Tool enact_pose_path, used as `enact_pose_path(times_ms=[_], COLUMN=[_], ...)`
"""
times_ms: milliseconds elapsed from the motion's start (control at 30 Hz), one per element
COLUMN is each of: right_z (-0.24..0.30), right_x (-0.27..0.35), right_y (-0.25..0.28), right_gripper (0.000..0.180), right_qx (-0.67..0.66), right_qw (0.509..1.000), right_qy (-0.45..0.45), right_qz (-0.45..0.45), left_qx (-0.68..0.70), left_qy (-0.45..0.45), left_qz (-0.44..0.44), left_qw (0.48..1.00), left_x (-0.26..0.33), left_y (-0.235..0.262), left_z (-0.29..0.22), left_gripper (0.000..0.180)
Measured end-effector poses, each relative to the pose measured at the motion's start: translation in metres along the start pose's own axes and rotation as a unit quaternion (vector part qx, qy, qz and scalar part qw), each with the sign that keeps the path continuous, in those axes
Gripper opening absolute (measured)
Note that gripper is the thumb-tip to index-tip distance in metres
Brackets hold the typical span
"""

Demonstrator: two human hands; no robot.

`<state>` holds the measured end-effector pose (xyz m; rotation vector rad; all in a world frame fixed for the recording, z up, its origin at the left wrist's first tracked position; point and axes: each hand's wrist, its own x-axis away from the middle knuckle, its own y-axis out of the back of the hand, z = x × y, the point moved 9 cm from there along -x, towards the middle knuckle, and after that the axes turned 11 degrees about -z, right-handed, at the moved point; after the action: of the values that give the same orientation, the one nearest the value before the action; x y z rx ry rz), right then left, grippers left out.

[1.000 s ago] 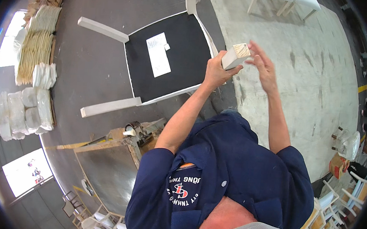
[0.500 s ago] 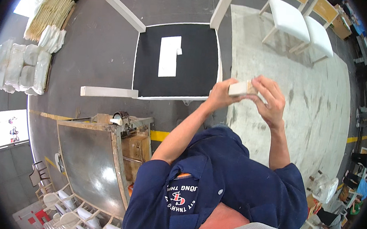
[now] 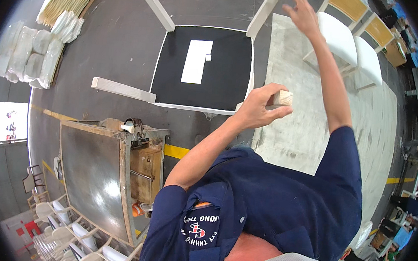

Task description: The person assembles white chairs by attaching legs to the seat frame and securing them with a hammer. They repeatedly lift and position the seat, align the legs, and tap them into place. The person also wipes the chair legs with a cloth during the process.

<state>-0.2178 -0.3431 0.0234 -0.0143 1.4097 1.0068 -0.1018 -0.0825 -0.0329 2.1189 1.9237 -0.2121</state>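
Observation:
An upturned stool or seat with a black fabric underside [image 3: 170, 55] lies in front of me, its pale wooden legs pointing up. On that underside is a white paper label [image 3: 195, 64] with a small tag beside it. My left hand [image 3: 259, 105] is wrapped around the near right leg [image 3: 283, 98], close to its squared end. Farther off, my right hand [image 3: 304, 16] is stretched out with its fingers apart, beside the upper part of the far right leg [image 3: 264, 13]. The near left leg [image 3: 122, 89] and far left leg [image 3: 154, 5] are untouched.
Two white-seated chairs [image 3: 336, 37] stand at the far right on a pale floor sheet [image 3: 305, 142]. A metal-topped work table [image 3: 92, 175] is at near left, with chair frames [image 3: 85, 238] behind it. Plastic-wrapped stacks [image 3: 30, 55] stand at far left.
My right hand has let go of the near right leg and moved away toward the far right leg. My left hand stays on the near right leg.

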Motion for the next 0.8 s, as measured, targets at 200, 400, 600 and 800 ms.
enact_pose_path(times_ms=[200,400,600,800], right_z=[-0.042,-0.036,-0.03,-0.069], right_x=[-0.064,-0.054,-0.041,-0.047], right_y=[-0.104,-0.103,-0.082,-0.104], right_gripper=[0.047,0.032,0.039,0.045], right_qx=[0.088,-0.034,0.025,-0.102], right_qw=[0.982,0.976,0.977,0.986], right_qy=[0.055,0.205,0.205,-0.065], right_qz=[0.156,0.069,0.048,0.116], left_qx=[0.045,0.062,-0.049,-0.081], left_qy=[0.089,0.03,-0.085,-0.185], left_qz=[0.012,-0.063,-0.037,-0.068], left_qw=[0.995,0.996,0.994,0.977], left_x=[0.0,0.011,0.014,0.02], left_y=[-0.002,0.01,0.02,0.027], left_z=[0.008,0.008,-0.018,-0.03], left_gripper=[0.026,0.027,0.031,0.046])
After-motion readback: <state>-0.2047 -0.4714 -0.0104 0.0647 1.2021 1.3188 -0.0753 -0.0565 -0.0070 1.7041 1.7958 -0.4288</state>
